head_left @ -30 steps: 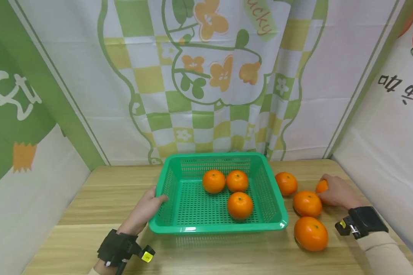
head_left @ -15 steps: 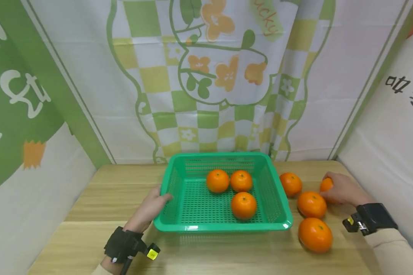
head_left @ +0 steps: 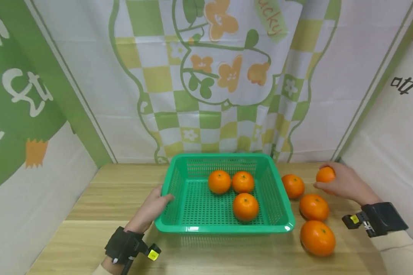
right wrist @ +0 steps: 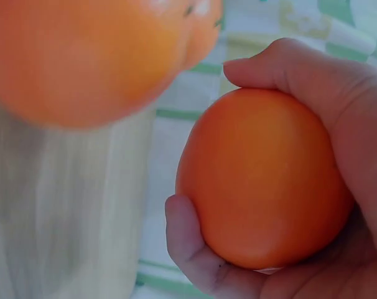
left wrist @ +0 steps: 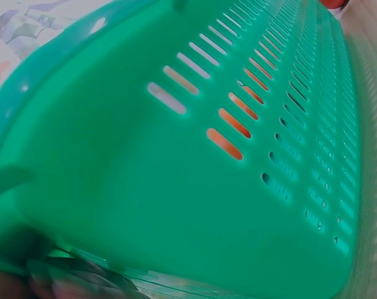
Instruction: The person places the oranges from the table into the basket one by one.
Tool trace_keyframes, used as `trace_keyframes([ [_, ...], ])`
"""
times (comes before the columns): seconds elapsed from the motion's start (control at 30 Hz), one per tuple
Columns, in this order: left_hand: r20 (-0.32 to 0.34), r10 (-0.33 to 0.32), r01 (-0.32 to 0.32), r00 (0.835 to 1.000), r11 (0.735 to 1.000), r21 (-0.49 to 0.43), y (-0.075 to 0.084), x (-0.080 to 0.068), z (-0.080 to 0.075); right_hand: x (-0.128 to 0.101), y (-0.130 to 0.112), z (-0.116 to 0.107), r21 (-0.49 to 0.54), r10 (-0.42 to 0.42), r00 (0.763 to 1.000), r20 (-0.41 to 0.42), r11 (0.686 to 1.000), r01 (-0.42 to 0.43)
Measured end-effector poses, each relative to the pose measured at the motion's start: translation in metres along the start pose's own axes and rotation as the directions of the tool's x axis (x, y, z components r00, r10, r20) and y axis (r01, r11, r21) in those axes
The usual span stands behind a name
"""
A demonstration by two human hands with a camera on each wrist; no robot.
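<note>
A green plastic basket (head_left: 223, 229) stands on the table with three oranges in it, one of them the front orange (head_left: 246, 207). My left hand (head_left: 152, 208) grips the basket's left rim, thumb over the inside and the other fingers hidden behind the wall. In the left wrist view the slotted basket wall (left wrist: 126, 187) fills most of the picture. To the right of the basket, my right hand (head_left: 345, 183) holds an orange (head_left: 326, 175). The right wrist view shows its thumb and fingers curled round that orange (right wrist: 263, 180).
Three more oranges line the basket's right side: a back one (head_left: 293, 186), a middle one (head_left: 314, 207) and a front one (head_left: 317, 238). The wooden table (head_left: 89, 229) meets a patterned curtain (head_left: 227, 126) behind and a white side wall (head_left: 389, 152) at right.
My right hand has risen a little from the table with the orange in its grip. The left hand keeps its hold on the basket rim. The head view has shifted slightly.
</note>
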State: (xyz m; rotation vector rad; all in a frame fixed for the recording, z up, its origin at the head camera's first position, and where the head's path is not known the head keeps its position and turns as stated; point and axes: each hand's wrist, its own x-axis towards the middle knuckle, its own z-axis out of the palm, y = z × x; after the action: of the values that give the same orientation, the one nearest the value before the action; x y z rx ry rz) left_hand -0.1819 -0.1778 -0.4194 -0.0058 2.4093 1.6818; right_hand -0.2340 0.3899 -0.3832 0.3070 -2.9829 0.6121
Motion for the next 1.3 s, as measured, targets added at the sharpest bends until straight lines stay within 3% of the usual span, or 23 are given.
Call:
trace_keyframes([
  [0.2, -0.006, 0.008, -0.008, 1.000, 1.000, -0.006, 0.002, -0.001, 0.000, 0.006, -0.029, -0.007, 0.018, -0.056, 0.998, -0.037, 0.998, 0.057],
  [0.47, -0.017, -0.022, 0.023, 1.000, 0.999, 0.030, 0.005, -0.002, 0.000, 0.008, -0.087, -0.020, 0.048, -0.121, 0.991, -0.060, 0.991, 0.124],
  [0.8, -0.028, -0.026, 0.026, 0.999, 0.999, 0.033, 0.006, -0.003, 0.001, 0.007, -0.150, -0.019, 0.044, -0.286, 0.954, -0.091, 0.956, 0.290],
  [1.07, -0.031, 0.002, -0.002, 1.000, 1.000, 0.009, 0.006, 0.002, 0.005, 0.016, -0.182, -0.015, 0.041, -0.362, 0.932, 0.009, 0.932, 0.361],
  [1.3, -0.034, -0.018, 0.018, 0.999, 1.000, 0.011, 0.003, 0.000, 0.003, 0.022, -0.201, -0.002, 0.082, -0.397, 0.915, 0.077, 0.917, 0.391],
])
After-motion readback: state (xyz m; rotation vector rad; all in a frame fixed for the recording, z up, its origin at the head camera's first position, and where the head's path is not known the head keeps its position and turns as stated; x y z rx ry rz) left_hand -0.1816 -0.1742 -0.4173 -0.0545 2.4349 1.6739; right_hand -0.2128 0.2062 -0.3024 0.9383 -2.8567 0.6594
